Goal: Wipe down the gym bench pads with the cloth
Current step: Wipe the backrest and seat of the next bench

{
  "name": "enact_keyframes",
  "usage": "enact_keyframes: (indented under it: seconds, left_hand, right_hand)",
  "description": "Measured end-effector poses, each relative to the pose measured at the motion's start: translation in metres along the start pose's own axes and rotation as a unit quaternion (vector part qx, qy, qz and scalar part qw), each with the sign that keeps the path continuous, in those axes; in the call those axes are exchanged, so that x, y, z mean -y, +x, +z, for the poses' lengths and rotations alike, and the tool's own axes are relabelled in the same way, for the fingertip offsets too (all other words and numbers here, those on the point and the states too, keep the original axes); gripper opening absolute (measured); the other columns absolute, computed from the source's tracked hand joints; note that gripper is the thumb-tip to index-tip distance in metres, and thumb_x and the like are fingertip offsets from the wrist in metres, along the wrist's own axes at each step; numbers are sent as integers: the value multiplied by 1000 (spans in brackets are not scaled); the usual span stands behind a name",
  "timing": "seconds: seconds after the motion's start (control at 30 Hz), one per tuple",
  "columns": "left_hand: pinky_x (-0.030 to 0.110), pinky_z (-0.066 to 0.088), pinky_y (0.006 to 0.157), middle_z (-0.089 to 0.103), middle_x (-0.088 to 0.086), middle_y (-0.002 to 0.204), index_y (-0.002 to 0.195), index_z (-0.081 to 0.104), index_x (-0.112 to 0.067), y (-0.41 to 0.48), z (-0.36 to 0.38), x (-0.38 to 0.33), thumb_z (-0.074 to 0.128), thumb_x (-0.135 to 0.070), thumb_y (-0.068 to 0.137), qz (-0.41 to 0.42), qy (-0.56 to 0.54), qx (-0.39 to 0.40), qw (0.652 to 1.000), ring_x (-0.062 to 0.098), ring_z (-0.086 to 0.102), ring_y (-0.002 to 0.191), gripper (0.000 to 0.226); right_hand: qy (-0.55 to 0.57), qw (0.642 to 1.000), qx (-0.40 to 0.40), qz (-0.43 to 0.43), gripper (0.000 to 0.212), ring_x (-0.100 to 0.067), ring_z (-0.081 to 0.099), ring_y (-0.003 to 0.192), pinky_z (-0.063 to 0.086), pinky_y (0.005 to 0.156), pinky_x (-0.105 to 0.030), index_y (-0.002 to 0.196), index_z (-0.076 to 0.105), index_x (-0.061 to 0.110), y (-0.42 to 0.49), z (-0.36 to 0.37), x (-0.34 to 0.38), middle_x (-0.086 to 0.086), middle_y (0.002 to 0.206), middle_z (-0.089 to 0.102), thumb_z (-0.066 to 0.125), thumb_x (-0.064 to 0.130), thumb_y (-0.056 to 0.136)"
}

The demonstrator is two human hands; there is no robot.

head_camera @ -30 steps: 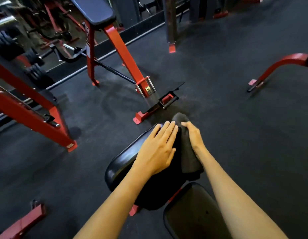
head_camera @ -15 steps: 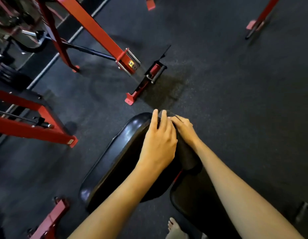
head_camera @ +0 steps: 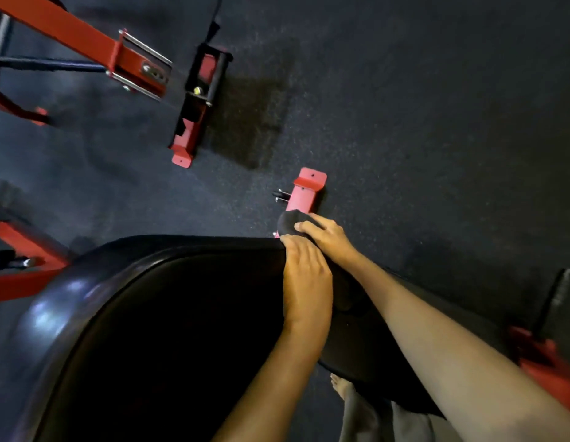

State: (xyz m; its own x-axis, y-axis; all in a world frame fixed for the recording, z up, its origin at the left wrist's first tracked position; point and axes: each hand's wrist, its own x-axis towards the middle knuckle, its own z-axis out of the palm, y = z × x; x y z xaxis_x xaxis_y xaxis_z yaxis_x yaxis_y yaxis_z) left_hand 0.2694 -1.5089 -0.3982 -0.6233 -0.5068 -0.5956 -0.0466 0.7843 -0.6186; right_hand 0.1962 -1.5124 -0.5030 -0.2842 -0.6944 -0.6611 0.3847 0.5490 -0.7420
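A black bench pad fills the lower left of the head view, glossy on its rounded rim. A dark cloth is bunched over the pad's far edge. My right hand grips that cloth at the edge. My left hand lies flat on the pad just beside it, fingers together, pressing on the pad where the cloth runs under it. A second pad section shows dimly under my right forearm.
The bench's red foot stands on the dark rubber floor just beyond the cloth. Another red frame with a black bracket sits farther off at upper left. Red bars are at the left edge, a red base at right. My bare foot is below.
The view has tilted down and closer to the pad. Both hands slid with the cloth to the pad's far edge, where the cloth now hangs over.
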Motion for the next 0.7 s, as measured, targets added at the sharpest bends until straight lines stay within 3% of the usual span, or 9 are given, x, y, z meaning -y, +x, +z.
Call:
enact_keyframes:
  seconds: [0.27, 0.4, 0.5, 0.63, 0.7]
  left_hand:
    - [51, 20, 111, 37, 31, 139, 140, 24, 13, 23, 16, -27, 23, -18, 100, 8, -2, 13, 1000, 43, 33, 131, 51]
    - [51, 15, 113, 31, 30, 144, 143, 20, 9, 23, 10, -20, 23, -20, 101, 26, -40, 11, 999, 42, 27, 135, 51]
    - [51, 9, 114, 28, 28, 147, 144, 19, 9, 15, 0, -10, 26, -23, 102, 28, -60, 23, 997, 42, 24, 138, 53]
    - [54, 6, 113, 34, 29, 143, 141, 22, 11, -12, -19, 18, 25, -19, 101, -21, -59, -6, 998, 43, 26, 136, 50]
    - [52, 2, 114, 35, 28, 143, 142, 20, 11, -28, -28, 36, 25, -19, 101, -30, -49, -28, 998, 41, 26, 136, 51]
  right_hand:
    - [10, 997, -6, 76, 16, -22, 56, 112, 41, 102, -38, 95, 70, 27, 27, -7, -27, -6, 116, 66, 59, 38, 88]
    - [43, 988, -25, 148, 35, -25, 48, 124, 35, 103, -33, 119, 64, 25, 28, -5, -24, -8, 132, 57, 56, 43, 90]
    - [29, 990, -23, 134, 42, -24, 43, 128, 31, 103, -31, 128, 60, 23, 18, -4, -15, -6, 136, 52, 59, 42, 90]
    - [-34, 997, -32, 63, 26, -21, 50, 120, 36, 104, -35, 105, 67, 31, -5, 1, 6, 1, 123, 61, 58, 47, 86]
    - [-50, 997, -35, 41, 31, -24, 50, 123, 36, 105, -38, 109, 66, 33, -14, 5, 19, -3, 128, 61, 57, 51, 85]
